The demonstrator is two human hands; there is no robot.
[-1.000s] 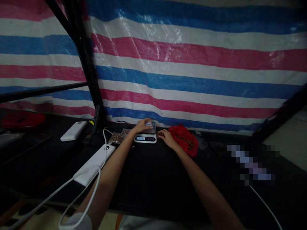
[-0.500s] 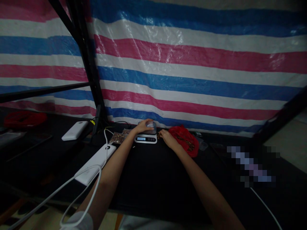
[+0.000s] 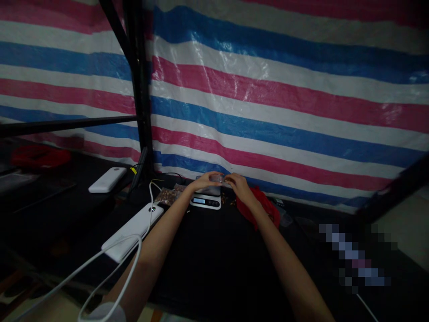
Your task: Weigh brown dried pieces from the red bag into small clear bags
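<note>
Above the small digital kitchen scale [image 3: 214,203], my left hand [image 3: 207,180] is closed on a small clear plastic bag [image 3: 216,178]. My right hand [image 3: 237,182] is at the bag's right side, its fingers pinched together; what they hold is too small and dark to make out. Small brown pieces [image 3: 231,202] lie on the black table right of the scale. Beneath my right forearm is a red plastic bag [image 3: 247,218], partly hidden by it. Clear bags filled with brown pieces [image 3: 167,196] lie left of the scale, beside my left forearm.
A white power bank [image 3: 130,232] with a white cable [image 3: 139,250] lies by my left forearm. Farther left are another white power bank [image 3: 107,180] and a red item [image 3: 40,155]. A black metal post [image 3: 142,107] stands before the striped sheet [image 3: 268,125].
My right hand has risen from the brown pieces beside the scale to the clear bag in my left hand. The camera view has shifted and tilted slightly.
</note>
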